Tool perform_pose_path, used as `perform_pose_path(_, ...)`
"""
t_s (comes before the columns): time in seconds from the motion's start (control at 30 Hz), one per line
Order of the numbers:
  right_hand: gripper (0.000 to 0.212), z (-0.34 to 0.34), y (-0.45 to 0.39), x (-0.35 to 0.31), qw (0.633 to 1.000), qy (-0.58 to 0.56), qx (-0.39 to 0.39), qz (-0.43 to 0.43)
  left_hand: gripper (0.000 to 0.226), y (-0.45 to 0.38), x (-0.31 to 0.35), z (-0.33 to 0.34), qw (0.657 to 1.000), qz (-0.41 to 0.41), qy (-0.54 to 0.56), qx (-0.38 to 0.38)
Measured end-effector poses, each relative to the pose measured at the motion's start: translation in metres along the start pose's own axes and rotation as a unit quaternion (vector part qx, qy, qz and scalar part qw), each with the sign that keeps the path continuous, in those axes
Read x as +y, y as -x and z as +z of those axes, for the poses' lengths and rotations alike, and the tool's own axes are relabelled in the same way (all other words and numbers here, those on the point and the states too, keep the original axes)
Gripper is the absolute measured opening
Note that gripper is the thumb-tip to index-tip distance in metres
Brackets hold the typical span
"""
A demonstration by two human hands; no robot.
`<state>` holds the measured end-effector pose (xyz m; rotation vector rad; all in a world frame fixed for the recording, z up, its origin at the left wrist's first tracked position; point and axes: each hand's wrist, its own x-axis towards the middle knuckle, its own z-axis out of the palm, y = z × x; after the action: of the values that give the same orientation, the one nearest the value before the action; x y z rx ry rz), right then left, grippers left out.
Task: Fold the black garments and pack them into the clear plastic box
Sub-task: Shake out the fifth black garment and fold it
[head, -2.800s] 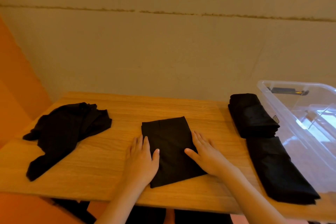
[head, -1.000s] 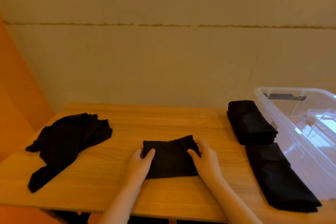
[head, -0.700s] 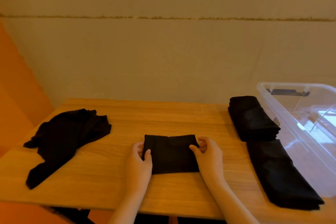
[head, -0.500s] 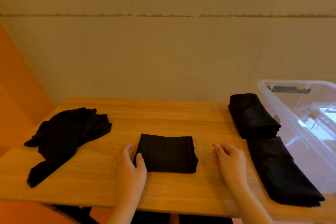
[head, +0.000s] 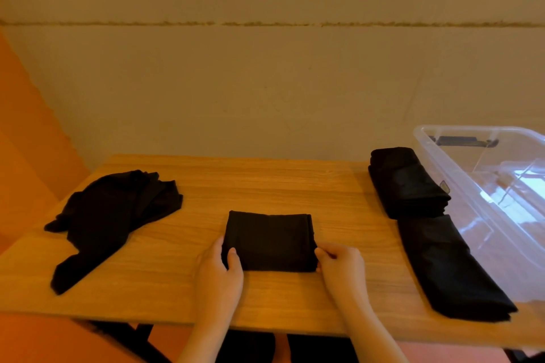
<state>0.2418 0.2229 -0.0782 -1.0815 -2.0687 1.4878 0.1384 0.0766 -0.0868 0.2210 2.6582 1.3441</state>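
So both hands, left hand and right hand, pinch the small folded black cloth rectangle; a crumpled black garment waits unfolded, and the clear plastic box looks empty.

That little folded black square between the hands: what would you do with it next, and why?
Probably lift the folded garment and carry it right toward the clear box: the left hand and right hand already grip its ends, and it looks fully folded.

Dim warm light, glare on the clear plastic box, edges bowed.
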Motion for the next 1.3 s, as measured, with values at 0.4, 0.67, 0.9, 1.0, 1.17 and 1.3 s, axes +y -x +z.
perform_pose_path(0.4,0.020,0.002,0.004,0.000,1.000,-0.007,-0.025,-0.014,0.046,0.002,-0.002,0.001,0.999,0.018,-0.025,0.011)
perform_pose_path(0.67,0.021,0.013,0.000,-0.008,1.000,-0.021,-0.013,0.009,0.046,0.003,-0.002,0.000,0.999,0.020,-0.038,0.012)
perform_pose_path(0.9,0.007,0.008,-0.004,-0.008,1.000,0.002,-0.016,0.007,0.046,0.001,-0.003,0.001,0.999,0.025,-0.038,0.016)
perform_pose_path(1.0,0.015,0.006,-0.005,-0.009,0.997,0.071,0.011,-0.032,0.046,0.002,-0.003,0.001,0.999,0.027,-0.043,0.018)
perform_pose_path(1.17,0.025,0.003,-0.001,-0.010,0.996,0.061,0.041,-0.051,0.044,-0.001,-0.007,0.002,0.997,0.041,-0.054,0.034)
perform_pose_path(1.3,0.025,0.007,0.001,-0.010,0.997,0.058,0.008,-0.049,0.041,-0.002,-0.010,0.002,0.996,0.057,-0.050,0.047)
